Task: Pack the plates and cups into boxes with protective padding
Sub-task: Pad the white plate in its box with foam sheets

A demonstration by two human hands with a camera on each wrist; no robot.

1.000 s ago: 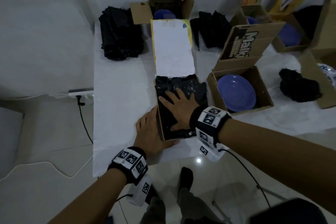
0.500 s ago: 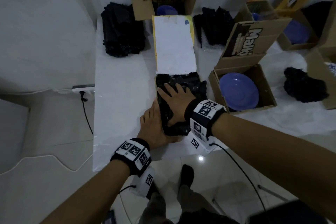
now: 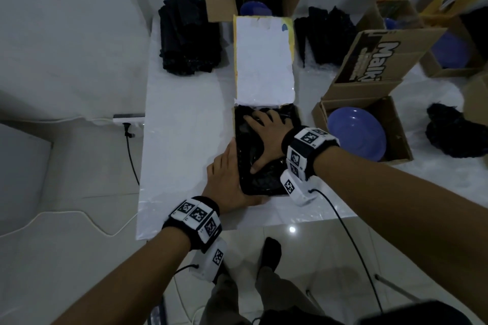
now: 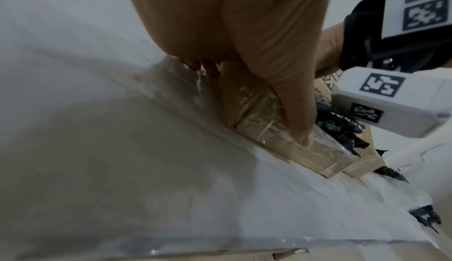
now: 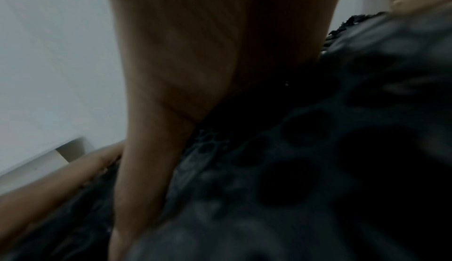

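Pressing black bubble wrap (image 3: 266, 177) down into an open cardboard box (image 4: 266, 129) at the near edge of the desk (image 3: 184, 140). The right hand (image 3: 266, 137) lies flat on the padding, fingers spread wide and straight; the left hand (image 3: 229, 179) rests against the box's left wall, fingers extended, thumb along the near rim, bracing it. The white-lined lid (image 3: 264, 58) stands open toward the far edge. To do this step well, pressure should probably be even and light, spread across the palm, so the padding settles flush below the rim without stressing any crockery beneath; the bracing hand should keep the box from sliding off the near edge. A blue plate (image 3: 356, 134) lies unpadded in a second box (image 3: 396, 124) near the right edge, so packing is judged partly done. What lies under the wrap is hidden. The right wrist view is dark and blurred, showing only the thumb and bubble texture. Cups cannot be made out anywhere.
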